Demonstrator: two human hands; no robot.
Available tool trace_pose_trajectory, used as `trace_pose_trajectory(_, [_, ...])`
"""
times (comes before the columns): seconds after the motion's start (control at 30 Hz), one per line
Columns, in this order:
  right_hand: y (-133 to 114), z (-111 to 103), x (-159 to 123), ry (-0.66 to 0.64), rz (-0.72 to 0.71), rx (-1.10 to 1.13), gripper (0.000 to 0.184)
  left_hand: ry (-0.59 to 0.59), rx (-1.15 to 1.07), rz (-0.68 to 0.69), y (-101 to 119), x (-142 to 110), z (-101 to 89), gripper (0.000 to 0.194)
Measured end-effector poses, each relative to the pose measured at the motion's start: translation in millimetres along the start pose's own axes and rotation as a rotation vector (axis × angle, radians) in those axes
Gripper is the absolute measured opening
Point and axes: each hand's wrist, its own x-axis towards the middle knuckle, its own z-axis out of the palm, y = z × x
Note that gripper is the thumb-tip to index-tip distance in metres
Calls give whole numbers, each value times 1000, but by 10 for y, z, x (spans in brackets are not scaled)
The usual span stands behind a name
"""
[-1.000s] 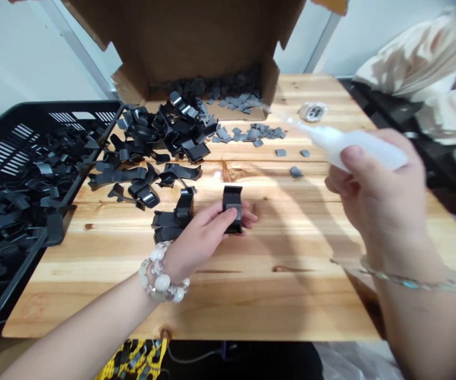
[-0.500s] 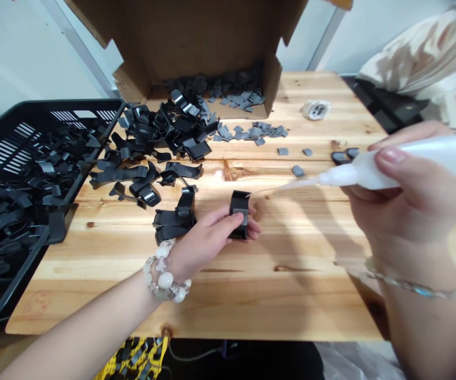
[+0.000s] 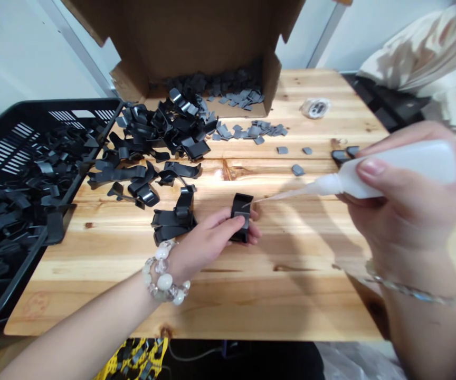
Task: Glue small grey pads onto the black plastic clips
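Carefully pinching a black clip (image 3: 240, 217) on the wooden table (image 3: 275, 301) in the closed left hand (image 3: 208, 245), gripping a white squeeze bottle (image 3: 398, 169) firmly in the right hand (image 3: 414, 211), nozzle (image 3: 291, 191) nearly touching, and risking a drip onto that left hand from a shaky aim or hard squeeze.

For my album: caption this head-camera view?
Left hand holds a black clip; right hand points a white squeeze bottle at it.

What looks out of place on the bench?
Loose black clips lie heaped on the wooden table between the black crate and the cardboard box. Grey pads also lie outside the box, so the parts look spilled.
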Motion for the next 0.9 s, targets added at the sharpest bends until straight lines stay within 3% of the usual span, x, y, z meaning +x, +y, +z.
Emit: trace_pose_trajectory(0.9, [-35, 27, -28, 20, -45, -86, 18, 24, 31, -6, 30, -9, 18, 25])
